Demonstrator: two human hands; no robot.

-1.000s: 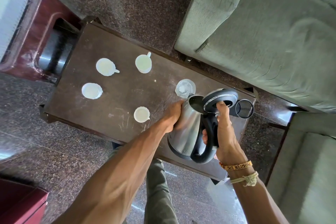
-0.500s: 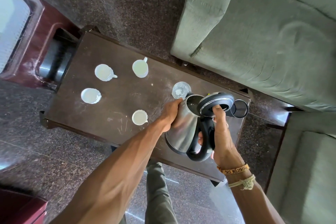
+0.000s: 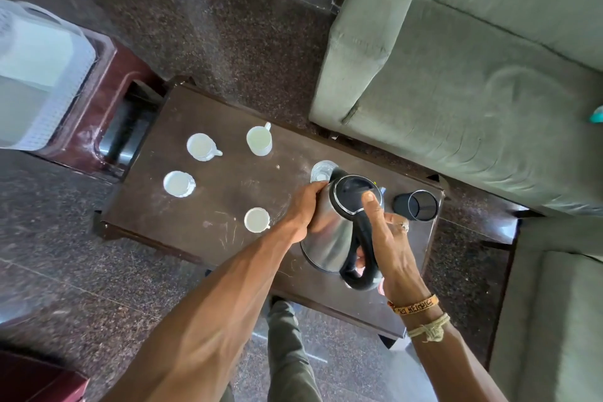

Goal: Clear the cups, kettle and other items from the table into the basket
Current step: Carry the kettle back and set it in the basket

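Observation:
A steel kettle [image 3: 328,246] with a black handle stands near the right end of the dark wooden table [image 3: 228,186]. My left hand [image 3: 306,209] grips its body from the left. My right hand [image 3: 391,245] holds the handle, with one finger pressed on the closed black lid [image 3: 350,192]. Several white cups sit to the left, among them a cup [image 3: 258,140] at the far edge, a second cup [image 3: 200,147] and a near cup [image 3: 256,220]. A clear glass [image 3: 321,170] stands just behind the kettle. A black mesh holder [image 3: 421,206] lies to its right. The white basket [image 3: 36,81] is far left.
The basket rests on a maroon stool [image 3: 107,101] beside the table's left end. A green sofa [image 3: 456,91] runs along the far right, and another green seat [image 3: 554,303] is at the near right. Dark speckled floor surrounds the table.
The kettle lid, open before, is now closed under my right finger. My left hand has stayed on the kettle's body. The cups have not moved.

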